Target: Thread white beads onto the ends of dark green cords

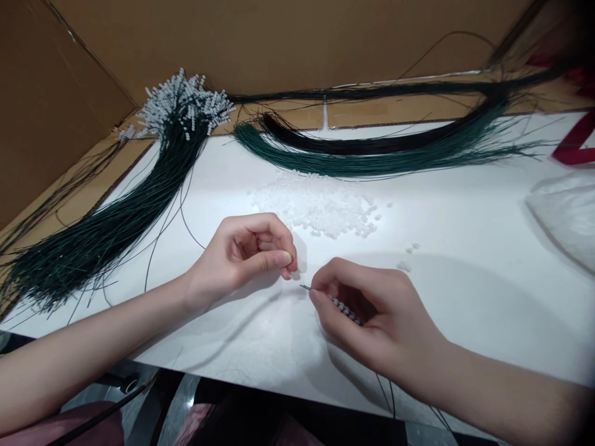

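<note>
My right hand [372,310] is closed around dark cords strung with small white beads [346,311]. The thin tip of a dark cord [305,287] sticks out past its thumb and forefinger, toward the left. Just left of that tip, my left hand [255,248] has its thumb and forefinger pinched together; whatever is between them is too small to make out. Loose cord ends [385,396] hang below my right hand, over the near edge of the table. Beyond both hands a pile of loose white beads [320,207] is spread on the white table [465,272].
On the left lies a thick bundle of dark green cords [153,186], its far ends covered in white beads [186,105]. More green and black cords [372,155] curve along the back. Cardboard walls [302,43] rise behind. At right are a clear plastic bag [567,210] and red ribbon [576,142].
</note>
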The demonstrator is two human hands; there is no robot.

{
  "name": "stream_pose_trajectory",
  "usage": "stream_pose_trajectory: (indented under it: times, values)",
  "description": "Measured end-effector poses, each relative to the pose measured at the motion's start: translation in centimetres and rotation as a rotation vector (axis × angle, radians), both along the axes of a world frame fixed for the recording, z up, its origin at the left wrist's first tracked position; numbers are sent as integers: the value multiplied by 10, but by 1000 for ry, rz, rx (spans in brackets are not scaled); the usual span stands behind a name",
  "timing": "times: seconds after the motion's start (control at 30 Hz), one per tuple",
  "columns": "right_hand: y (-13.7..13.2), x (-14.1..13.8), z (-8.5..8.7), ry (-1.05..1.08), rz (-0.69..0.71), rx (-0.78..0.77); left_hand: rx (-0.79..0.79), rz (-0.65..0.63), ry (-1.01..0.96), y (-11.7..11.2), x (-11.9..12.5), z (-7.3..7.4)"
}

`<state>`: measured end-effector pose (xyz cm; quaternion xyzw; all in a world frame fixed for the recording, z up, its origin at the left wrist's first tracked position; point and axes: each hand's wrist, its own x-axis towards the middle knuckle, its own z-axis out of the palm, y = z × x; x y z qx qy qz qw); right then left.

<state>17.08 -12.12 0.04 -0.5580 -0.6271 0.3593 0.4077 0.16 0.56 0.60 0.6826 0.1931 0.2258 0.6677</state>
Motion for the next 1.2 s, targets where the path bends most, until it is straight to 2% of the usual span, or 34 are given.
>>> stream_pose_trajectory:
  times: [0.2, 0.67, 1.2]
  values:
    - [-1, 0, -1, 22, -3, -7, -16, -61, -36, 2, 3, -4]
    - [-2, 0, -3, 55, -6, -17, 61, -140, -22, 1, 1, -5]
    - [-1, -1, -3, 46, -2, -3, 108, -141, -35, 0, 1, -4]
